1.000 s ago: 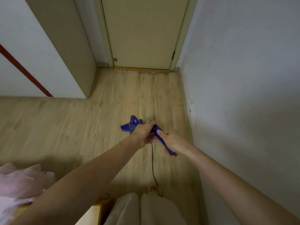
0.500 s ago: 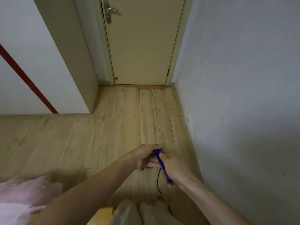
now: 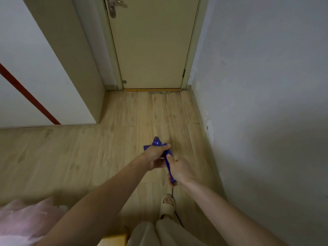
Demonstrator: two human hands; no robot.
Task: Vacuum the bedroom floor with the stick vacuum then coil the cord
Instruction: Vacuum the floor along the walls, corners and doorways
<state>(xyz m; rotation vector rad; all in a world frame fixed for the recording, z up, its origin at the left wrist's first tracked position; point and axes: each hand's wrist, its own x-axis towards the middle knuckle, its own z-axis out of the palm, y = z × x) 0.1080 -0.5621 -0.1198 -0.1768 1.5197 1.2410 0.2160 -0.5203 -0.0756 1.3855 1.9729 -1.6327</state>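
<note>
The vacuum (image 3: 158,144) stands on the floor (image 3: 74,157), before the door (image 3: 152,41). From the vacuum, the wall (image 3: 266,86) is to the right and the wardrobe (image 3: 53,59) to the left. The cord (image 3: 172,189) runs behind the vacuum, beside the slipper (image 3: 167,206).

we count one blue stick vacuum (image 3: 158,144) and one black cord (image 3: 172,189) trailing from its handle end. two hands grip it: one left hand (image 3: 156,157), one right hand (image 3: 179,168). we see one door (image 3: 152,43) with one metal handle (image 3: 115,5), one wardrobe (image 3: 53,55) bearing one red stripe (image 3: 26,93), one beige slipper (image 3: 167,205) and one pink cloth (image 3: 21,222) at the lower left.
</note>
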